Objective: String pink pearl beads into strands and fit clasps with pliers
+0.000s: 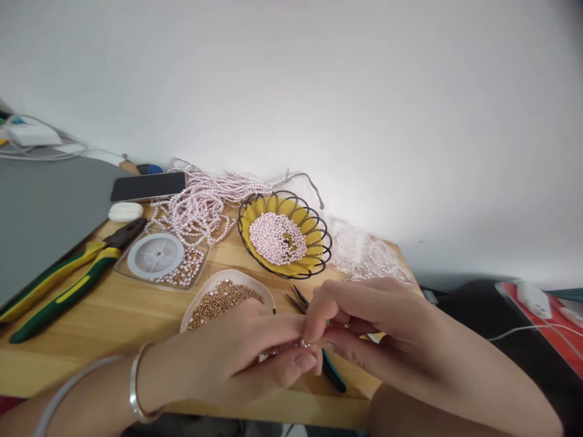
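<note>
My left hand, with a silver bangle at the wrist, is closed over a short strand of beads, mostly hidden by the fingers. One shiny pearl bead shows at my left thumb tip. My right hand meets it from the right, its thumb and index finger pinched at the same strand. Long-nose pliers with dark teal handles lie on the table under both hands, partly covered. Behind my left hand stands a pale dish of small gold beads.
A yellow basket with black wire loops holds pink pearl beads. Pearl strands, a phone, a white case and a clear box with a spool lie left. Green-yellow pliers rest beside a grey panel. Bagged beads sit right.
</note>
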`<state>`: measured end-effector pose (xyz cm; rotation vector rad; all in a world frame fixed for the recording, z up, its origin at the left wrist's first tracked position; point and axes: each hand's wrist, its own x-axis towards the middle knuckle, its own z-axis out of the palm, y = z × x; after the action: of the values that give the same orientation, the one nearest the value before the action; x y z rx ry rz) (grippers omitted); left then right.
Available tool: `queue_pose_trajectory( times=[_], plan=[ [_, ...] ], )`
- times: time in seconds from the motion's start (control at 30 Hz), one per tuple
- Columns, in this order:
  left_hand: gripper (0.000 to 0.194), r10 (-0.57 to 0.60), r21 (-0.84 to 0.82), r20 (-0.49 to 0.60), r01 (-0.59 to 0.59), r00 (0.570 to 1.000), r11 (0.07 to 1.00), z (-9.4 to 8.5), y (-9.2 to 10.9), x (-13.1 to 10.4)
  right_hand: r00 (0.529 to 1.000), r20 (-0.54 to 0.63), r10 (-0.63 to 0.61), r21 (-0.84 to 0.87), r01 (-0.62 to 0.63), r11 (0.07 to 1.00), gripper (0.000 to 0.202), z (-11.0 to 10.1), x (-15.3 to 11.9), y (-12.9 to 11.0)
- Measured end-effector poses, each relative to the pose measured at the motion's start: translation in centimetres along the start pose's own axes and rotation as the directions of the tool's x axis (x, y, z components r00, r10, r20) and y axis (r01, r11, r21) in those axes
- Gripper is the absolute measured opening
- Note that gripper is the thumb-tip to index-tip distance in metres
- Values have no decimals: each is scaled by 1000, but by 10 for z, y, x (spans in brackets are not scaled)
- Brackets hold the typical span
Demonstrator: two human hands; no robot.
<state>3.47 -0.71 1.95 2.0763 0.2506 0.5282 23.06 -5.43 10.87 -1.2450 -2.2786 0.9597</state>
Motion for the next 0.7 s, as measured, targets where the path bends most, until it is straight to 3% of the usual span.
queue_pose_trajectory(
  times=[0.43, 0.6, 0.7],
  plan=[
    [41, 52, 5, -67, -51, 996, 999, 2, 2, -1, 1000, -10, -3, -2, 3, 1000, 13, 1, -3, 4],
    [51, 80, 11, -67, -79, 995, 997, 4, -2, 0, 1000, -21, 8, 15, -8, 1000, 13, 2, -3, 4],
    [46, 75, 14, -72, -74, 995, 997, 5, -3, -1, 1000, -22, 22, -6, -22, 1000, 13, 2, -3, 5]
  ],
)
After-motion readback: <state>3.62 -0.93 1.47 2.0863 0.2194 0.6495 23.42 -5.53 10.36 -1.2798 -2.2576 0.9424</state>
